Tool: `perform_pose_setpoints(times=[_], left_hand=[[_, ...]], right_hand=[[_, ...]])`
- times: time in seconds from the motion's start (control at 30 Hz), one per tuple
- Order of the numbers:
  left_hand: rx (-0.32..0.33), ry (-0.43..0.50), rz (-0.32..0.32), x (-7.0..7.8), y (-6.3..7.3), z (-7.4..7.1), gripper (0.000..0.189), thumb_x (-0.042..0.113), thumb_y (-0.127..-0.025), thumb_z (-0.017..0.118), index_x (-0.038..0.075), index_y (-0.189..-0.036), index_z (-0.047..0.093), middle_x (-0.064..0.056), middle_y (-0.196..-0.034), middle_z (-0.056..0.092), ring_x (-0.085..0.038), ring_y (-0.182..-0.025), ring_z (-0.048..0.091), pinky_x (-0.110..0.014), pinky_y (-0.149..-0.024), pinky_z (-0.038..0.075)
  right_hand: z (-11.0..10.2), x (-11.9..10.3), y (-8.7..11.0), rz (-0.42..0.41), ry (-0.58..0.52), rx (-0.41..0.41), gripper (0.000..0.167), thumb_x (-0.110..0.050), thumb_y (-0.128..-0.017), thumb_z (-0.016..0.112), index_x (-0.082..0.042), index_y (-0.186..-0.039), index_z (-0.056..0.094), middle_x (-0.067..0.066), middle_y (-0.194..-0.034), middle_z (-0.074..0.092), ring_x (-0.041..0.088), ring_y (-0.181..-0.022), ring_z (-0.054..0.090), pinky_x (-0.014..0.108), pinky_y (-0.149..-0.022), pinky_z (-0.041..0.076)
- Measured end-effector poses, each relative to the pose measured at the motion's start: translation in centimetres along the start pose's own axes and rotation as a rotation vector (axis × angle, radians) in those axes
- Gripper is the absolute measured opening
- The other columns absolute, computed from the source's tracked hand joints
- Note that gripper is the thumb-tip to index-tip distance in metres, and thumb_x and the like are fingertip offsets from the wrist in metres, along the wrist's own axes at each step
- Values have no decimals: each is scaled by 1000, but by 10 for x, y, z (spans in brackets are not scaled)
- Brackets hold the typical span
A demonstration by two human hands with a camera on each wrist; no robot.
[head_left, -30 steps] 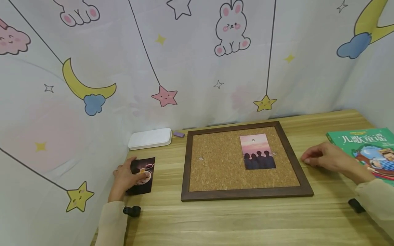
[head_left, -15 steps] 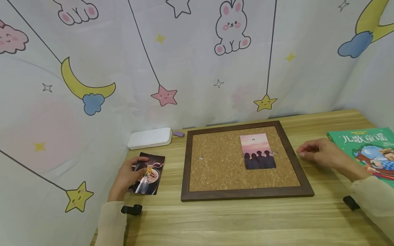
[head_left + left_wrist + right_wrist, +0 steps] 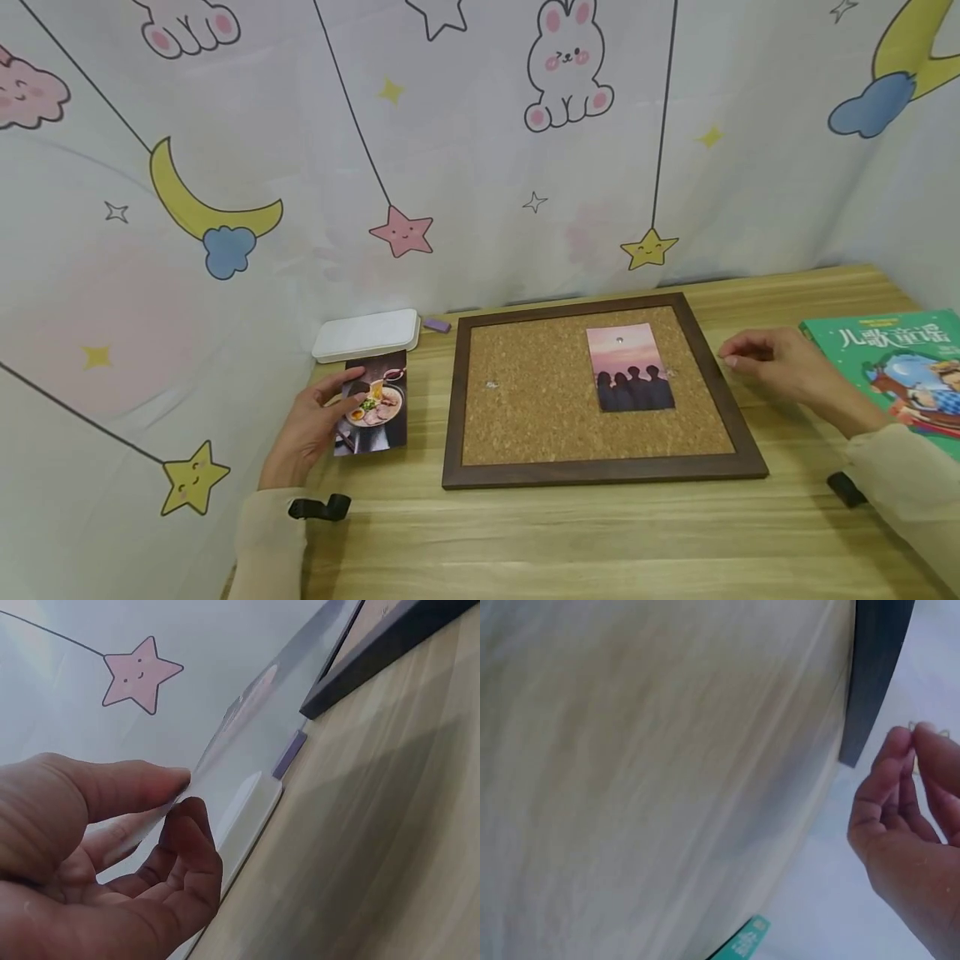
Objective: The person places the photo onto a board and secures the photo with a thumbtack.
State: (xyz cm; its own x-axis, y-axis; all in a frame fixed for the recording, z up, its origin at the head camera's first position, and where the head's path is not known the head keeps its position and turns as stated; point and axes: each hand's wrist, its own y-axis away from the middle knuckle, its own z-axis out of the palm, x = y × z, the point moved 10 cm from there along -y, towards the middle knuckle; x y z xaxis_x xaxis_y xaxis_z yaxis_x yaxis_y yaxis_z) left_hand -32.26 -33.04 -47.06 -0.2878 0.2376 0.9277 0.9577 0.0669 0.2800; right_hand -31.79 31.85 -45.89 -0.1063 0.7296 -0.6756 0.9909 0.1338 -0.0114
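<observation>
My left hand [image 3: 318, 417] pinches a photo [image 3: 378, 412] of a ramen bowl between thumb and fingers, left of the corkboard. In the left wrist view the photo [image 3: 225, 727] appears edge-on, tilted above the wooden table. The brown-framed corkboard [image 3: 536, 417] lies flat in the middle, and a sunset photo [image 3: 630, 354] with dark silhouettes is on its right half, a small round pin [image 3: 619, 340] near the top. Beside the frame's right edge is my right hand [image 3: 783, 371], fingers curled, thumb and index tips meeting; I cannot tell whether something tiny sits between them.
A white case [image 3: 366, 335] and a purple eraser-like block [image 3: 437, 325] lie at the back left. To the right is a green book [image 3: 892, 350], partly behind the right forearm. A small clear piece [image 3: 492, 385] sits on the cork's left half. A patterned curtain [image 3: 480, 150] rises behind the table.
My left hand has lifted the ramen photo and drawn it to the right, its face now more visible. My right hand has drifted slightly left toward the frame.
</observation>
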Motion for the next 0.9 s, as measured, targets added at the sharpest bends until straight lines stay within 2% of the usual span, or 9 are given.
perform_pose_setpoints(times=[0.17,0.33,0.5,0.63,0.9], left_hand=[[-71,44,25,7,0,14,62,4,-105,65,14,-163,47,-12,-165,33,-15,-115,61,-22,-86,60],[-137,49,59,12,0,29,69,1,-103,65,12,-167,40,-8,-147,41,-7,-104,63,-21,-86,59],[-170,44,99,19,0,42,73,-2,-102,64,14,-168,37,-13,-152,39,-8,-105,62,-21,-87,56],[-211,26,136,25,1,53,80,-3,-100,66,17,-170,33,-20,-162,33,-7,-101,62,-20,-90,53],[-252,7,165,37,-1,78,84,0,-98,71,25,-170,35,-19,-169,32,-17,-118,63,-25,-97,54]], right_hand=[[0,-9,1,15,-11,18,21,-22,-107,67,-7,-118,78,18,-119,77,-7,-87,61,23,-72,52],[1,-19,1,14,-1,30,23,-27,-107,68,-9,-118,78,18,-122,77,-10,-87,60,22,-72,53],[4,-26,0,8,-4,11,25,-31,-108,68,-11,-120,77,16,-124,76,-13,-91,60,21,-76,53],[8,-29,-2,-1,-23,-12,24,-27,-108,67,-9,-120,77,15,-122,76,-11,-91,62,22,-77,54],[15,-42,-11,-28,-28,-12,19,-18,-105,70,-4,-117,77,17,-119,77,0,-92,64,20,-76,53]])
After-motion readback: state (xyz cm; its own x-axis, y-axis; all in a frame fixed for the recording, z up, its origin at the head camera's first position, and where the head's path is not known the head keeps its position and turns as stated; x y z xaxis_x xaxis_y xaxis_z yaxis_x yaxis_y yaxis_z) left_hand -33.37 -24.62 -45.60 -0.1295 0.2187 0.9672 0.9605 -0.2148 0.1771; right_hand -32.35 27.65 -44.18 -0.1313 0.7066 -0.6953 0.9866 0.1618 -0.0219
